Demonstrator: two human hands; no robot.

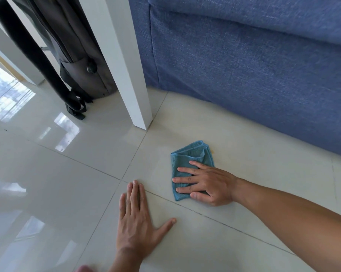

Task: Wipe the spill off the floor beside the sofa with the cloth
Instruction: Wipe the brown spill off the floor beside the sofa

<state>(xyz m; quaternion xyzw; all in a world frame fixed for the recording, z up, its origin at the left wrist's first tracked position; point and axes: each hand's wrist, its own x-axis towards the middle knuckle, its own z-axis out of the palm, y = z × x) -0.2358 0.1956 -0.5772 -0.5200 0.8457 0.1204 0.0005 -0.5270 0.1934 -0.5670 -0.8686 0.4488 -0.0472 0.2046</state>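
The right hand presses flat on a folded blue cloth, its fingers straight and slightly spread across the near half of the cloth, thumb at the cloth's near edge. The cloth lies on the pale tiled floor near the foot of the blue sofa, apart from the fabric. A faint yellowish spill shows on the tile just beside the cloth's far right corner; how far it runs under the cloth cannot be told. The left hand rests palm down on the floor to the left of the cloth and nearer the camera, its four fingers straight and pressed together, thumb splayed out to the right; it holds nothing. A white post stands on the floor just left of the sofa's corner, and a dark grey bag stands behind it.
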